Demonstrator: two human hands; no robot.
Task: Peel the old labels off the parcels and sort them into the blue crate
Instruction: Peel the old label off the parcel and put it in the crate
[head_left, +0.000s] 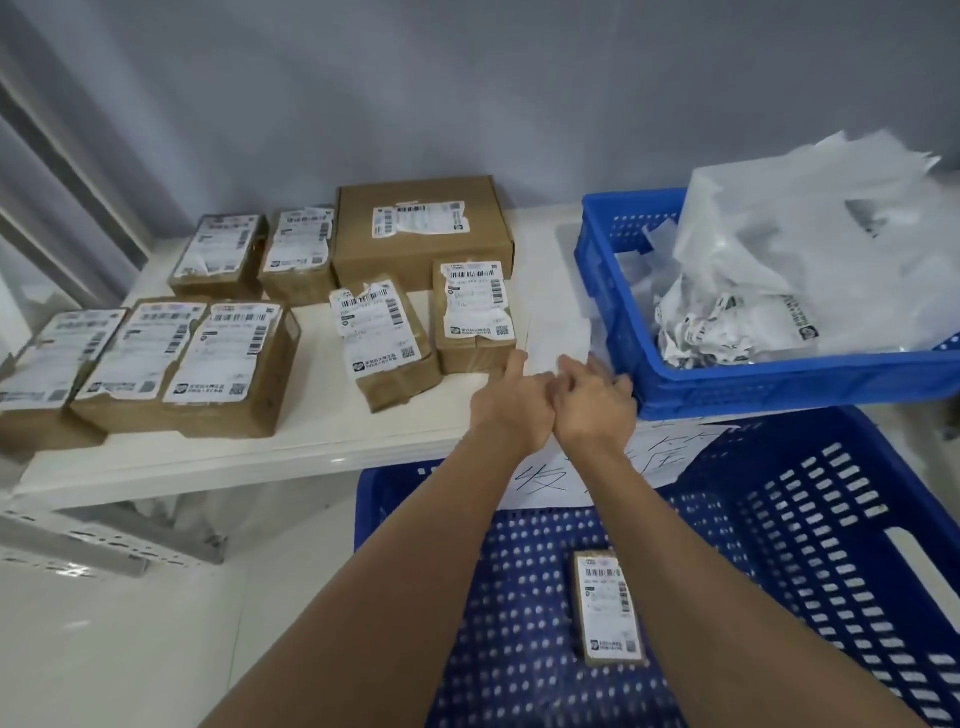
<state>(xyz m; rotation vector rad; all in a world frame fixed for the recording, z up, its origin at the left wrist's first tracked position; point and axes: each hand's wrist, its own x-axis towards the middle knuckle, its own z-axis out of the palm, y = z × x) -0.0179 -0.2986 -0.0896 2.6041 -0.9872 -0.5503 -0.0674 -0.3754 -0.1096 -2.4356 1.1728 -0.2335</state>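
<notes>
Several brown parcels with white labels lie on the white table; the nearest are a small one and a tilted one. A large blue crate stands below the table edge, with one labelled parcel on its floor. My left hand and my right hand meet over the table's front edge. Both pinch the near edge of a white label sheet that lies flat beside the small parcel. My left hand's raised digit touches the sheet's left side.
A smaller blue crate on the table at right holds crumpled labels and white plastic bags. A large brown box sits at the back. A handwritten paper sign hangs on the large crate's far rim. A wall stands behind.
</notes>
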